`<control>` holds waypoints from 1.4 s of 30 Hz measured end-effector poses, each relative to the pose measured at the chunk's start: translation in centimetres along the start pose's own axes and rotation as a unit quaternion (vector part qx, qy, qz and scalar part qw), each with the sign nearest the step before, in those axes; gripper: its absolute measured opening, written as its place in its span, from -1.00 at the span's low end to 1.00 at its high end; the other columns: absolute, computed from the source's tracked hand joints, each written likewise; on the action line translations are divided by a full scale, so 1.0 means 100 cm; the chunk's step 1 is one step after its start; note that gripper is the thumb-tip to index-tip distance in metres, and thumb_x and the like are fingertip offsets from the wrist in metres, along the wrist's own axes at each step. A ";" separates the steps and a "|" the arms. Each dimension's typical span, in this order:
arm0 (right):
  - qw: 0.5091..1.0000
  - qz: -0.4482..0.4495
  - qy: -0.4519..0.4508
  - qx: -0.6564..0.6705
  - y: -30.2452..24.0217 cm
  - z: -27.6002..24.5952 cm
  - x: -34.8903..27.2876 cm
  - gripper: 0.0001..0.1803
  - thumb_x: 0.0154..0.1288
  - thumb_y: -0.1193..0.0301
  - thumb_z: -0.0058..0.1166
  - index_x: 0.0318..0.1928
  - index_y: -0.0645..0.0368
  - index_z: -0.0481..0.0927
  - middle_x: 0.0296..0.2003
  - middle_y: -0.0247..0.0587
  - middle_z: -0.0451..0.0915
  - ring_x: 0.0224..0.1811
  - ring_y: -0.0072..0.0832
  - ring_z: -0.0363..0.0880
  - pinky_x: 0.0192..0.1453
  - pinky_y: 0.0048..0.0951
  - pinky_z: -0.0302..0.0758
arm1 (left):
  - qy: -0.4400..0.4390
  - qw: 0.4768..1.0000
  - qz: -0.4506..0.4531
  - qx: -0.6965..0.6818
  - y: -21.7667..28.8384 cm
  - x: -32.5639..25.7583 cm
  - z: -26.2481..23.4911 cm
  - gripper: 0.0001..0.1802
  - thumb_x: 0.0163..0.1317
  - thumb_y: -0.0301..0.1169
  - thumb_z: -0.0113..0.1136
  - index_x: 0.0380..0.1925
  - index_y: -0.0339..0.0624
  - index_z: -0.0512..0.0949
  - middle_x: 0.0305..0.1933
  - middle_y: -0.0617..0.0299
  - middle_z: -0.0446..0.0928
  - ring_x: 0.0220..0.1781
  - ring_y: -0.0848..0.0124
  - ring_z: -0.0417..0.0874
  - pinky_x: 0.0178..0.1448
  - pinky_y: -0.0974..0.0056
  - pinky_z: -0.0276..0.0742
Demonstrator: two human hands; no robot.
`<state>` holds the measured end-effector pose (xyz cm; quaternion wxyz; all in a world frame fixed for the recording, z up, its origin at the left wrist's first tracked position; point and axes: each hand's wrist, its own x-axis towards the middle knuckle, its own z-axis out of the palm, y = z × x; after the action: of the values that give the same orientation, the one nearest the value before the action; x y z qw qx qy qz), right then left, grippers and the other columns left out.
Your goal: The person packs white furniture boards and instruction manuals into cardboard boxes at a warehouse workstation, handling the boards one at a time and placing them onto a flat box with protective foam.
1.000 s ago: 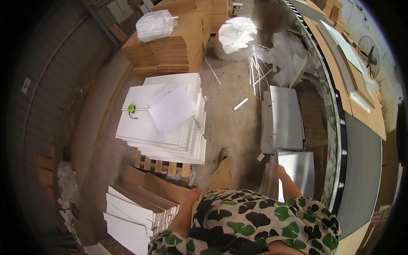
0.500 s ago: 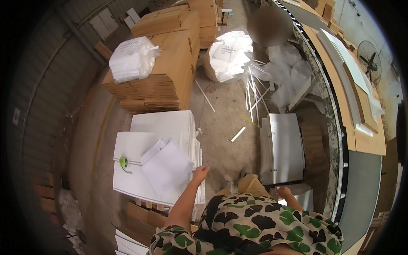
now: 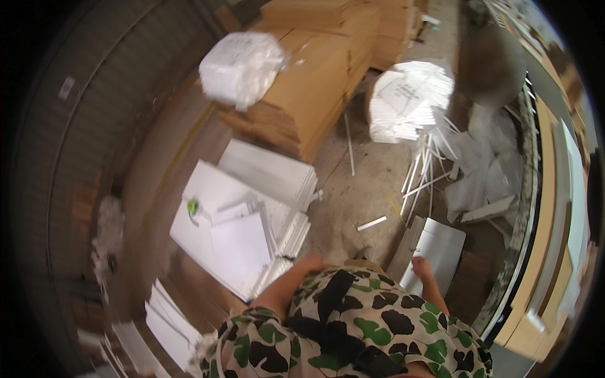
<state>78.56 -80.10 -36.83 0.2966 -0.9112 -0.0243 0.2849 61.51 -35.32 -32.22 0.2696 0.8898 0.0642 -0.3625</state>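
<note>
My left hand is close to my body, smeared by motion, and its fingers cannot be made out. Beside it on the left is a stack of white panels, topped by loose white sheets and a small green tape measure. My right hand hangs over another stack of white panels on the right. Its fingers are curled, and nothing shows in them. Whether it touches the top panel I cannot tell.
Flat brown cardboard is piled high ahead, with a plastic-wrapped bundle on it. Beyond the floor stand a bundle of white strips and clear plastic bags. Loose strips litter the floor. A conveyor runs along the right.
The whole view has turned, so the stacks appear tilted and shifted. My left hand has drawn in toward my body; my right hand now appears over the right-hand panel stack.
</note>
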 end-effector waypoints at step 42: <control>0.799 -0.345 -0.334 -0.361 -0.447 0.040 0.257 -0.60 0.04 0.18 0.01 -0.19 0.20 0.55 -0.25 0.01 0.57 -0.17 -0.09 0.53 -0.05 -0.23 0.45 | 0.669 0.492 -0.437 -0.346 -0.098 -0.058 -0.112 -0.88 0.03 -0.40 0.21 -0.54 -0.22 0.57 -0.46 0.09 0.55 -0.44 0.24 0.55 -0.36 0.23 0.45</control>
<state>103.52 -35.72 -27.67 -0.0018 -0.7315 -0.5363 0.4211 61.08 -20.71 -25.89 0.2390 0.5593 0.7260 0.3208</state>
